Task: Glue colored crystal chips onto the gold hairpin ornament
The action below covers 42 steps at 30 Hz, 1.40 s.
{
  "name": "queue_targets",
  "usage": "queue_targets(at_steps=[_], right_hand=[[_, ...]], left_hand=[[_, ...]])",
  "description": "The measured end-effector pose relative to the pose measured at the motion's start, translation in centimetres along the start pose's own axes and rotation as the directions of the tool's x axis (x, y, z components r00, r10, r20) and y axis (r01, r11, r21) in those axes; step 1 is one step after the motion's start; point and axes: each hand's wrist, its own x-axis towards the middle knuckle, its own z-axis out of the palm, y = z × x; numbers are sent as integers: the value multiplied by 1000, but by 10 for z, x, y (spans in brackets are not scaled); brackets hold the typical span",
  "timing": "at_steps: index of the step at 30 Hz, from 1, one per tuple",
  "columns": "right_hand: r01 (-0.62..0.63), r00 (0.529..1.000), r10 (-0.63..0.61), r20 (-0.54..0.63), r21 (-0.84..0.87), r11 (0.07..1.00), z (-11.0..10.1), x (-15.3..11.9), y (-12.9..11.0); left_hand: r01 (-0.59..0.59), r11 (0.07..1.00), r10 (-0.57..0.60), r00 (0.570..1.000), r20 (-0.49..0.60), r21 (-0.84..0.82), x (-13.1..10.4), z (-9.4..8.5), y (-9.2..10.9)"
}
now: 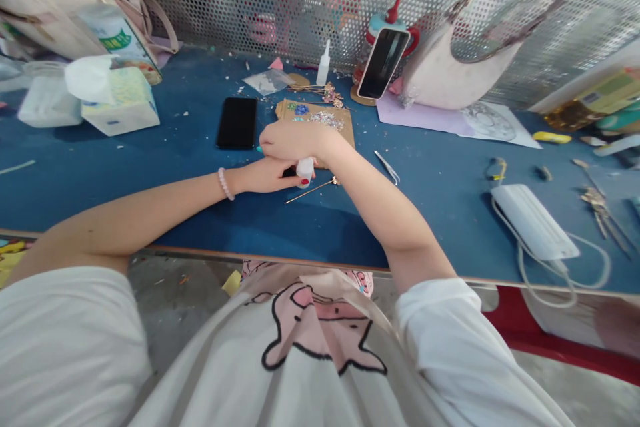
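Observation:
My left hand is closed around a small white bottle-like piece, with the thumb pressed along its side. Just above it, my right hand reaches across with fingers curled, and what it pinches is hidden. Beneath my right hand lies a piece of brown cardboard bearing clear rhinestones and blue beads. A thin gold hairpin with a flower-like end rests on the blue table, just in front of my hands.
Several gold hairpins lie behind the cardboard, near a white nozzle bottle. A black phone is to the left, tweezers to the right. Further out are a tissue pack, a propped phone, a handbag and a white power bank.

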Motion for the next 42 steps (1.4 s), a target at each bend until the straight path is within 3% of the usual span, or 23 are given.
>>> queue_targets(at_steps=[7, 20, 42], right_hand=[[-105, 994, 108, 11, -136, 985, 0, 3, -7], [-159, 985, 170, 29, -227, 961, -5, -4, -18], [-225, 970, 241, 30, -264, 938, -1, -1, -13]], left_hand=[[-26, 999, 26, 1000, 0, -21, 2, 0, 3], [-4, 1000, 4, 1000, 28, -27, 2, -1, 2], [8, 1000, -7, 999, 47, -16, 2, 1, -5]])
